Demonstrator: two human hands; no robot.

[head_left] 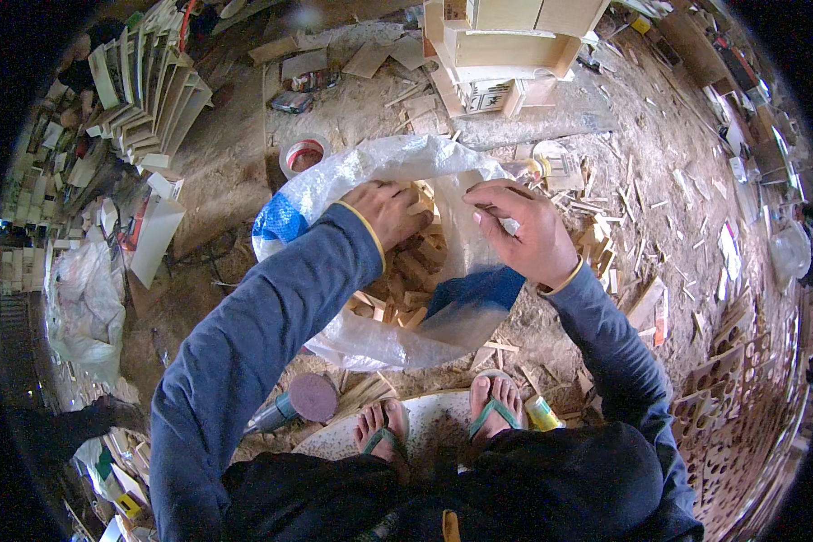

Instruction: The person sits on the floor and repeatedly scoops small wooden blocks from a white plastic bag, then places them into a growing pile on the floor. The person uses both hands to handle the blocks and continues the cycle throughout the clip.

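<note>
A white woven plastic sack (366, 348) with blue patches stands upright on the ground before me, its mouth spread wide. Inside it lies a heap of small wood offcuts (384, 287). My left hand (384, 212) reaches over the sack's far left rim, fingers curled down at the offcuts; whatever they hold is hidden. Over the right side of the mouth is my right hand (528, 235). Its thumb and forefinger are bent toward each other with a gap between the tips, and nothing shows between them.
Wood scraps (596, 244) litter the ground to the right. A roll of tape (304, 155) lies beyond the sack, near a wooden cabinet (506, 50). A sander with a round disc (313, 397) lies by my feet. White panels (149, 95) lean at far left; perforated boards (732, 415) stand right.
</note>
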